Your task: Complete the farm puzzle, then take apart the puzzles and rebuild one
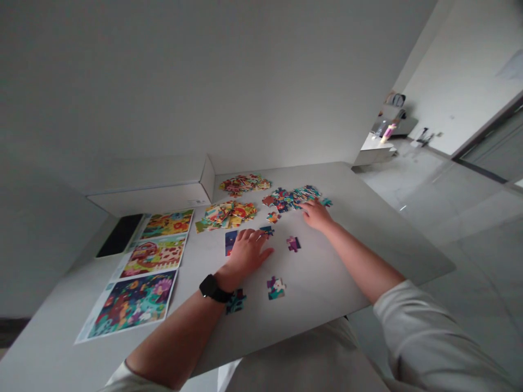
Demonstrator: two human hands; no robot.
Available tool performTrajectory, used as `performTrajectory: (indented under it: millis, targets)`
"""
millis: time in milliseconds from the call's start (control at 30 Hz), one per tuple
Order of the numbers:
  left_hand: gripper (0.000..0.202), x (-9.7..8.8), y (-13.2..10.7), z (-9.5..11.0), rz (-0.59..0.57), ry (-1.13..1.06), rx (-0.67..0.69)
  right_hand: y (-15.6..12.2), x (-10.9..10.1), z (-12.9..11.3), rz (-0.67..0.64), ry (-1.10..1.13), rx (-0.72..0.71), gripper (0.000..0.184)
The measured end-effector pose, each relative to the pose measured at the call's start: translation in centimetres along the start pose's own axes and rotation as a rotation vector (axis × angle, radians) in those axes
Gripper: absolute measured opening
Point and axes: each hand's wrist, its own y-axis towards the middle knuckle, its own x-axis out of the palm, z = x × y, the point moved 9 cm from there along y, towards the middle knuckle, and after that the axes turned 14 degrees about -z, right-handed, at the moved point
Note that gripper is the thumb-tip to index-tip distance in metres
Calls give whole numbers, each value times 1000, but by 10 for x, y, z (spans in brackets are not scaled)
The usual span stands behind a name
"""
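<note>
My left hand (250,251) lies flat with the thumb apart, over the right side of a dark blue puzzle piece (230,239). Another blue piece (267,231) peeks out by its fingertips. At the near edge of a pile of blue and teal puzzle pieces (304,195) is my right hand (317,215), its index finger stretched out onto the pieces and no piece visibly gripped. Below it lies a loose purple piece (293,243). A purple and teal piece with a white figure (276,287) sits nearer me. A teal piece (236,302) is partly hidden by my left wrist.
Two more puzzle piles, one yellow-orange (226,214) and one reddish (245,184), lie farther back. A small orange piece (273,217) is between piles. Left are a printed picture sheet (174,280), a black phone-like slab (120,235) and a white box (155,193) by the wall.
</note>
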Motion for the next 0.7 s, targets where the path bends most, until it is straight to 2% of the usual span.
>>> performTrajectory:
  millis: [67,233,433,567,700]
  targets:
    - [39,-2,-2,1,18,10,0,11,3,-3,-8,-17,5,49]
    - [38,-8,-3,0,66,2,-12,20,-2,11,67,27,88,38]
    - [36,-8,0,1,42,-61,-12,32,-3,19,75,41,143,53]
    - [34,-8,-1,1,39,-100,-3,32,-4,26,69,37,152,45]
    - [35,-4,0,1,0,-85,-10,21,-3,41,91,53,160,35]
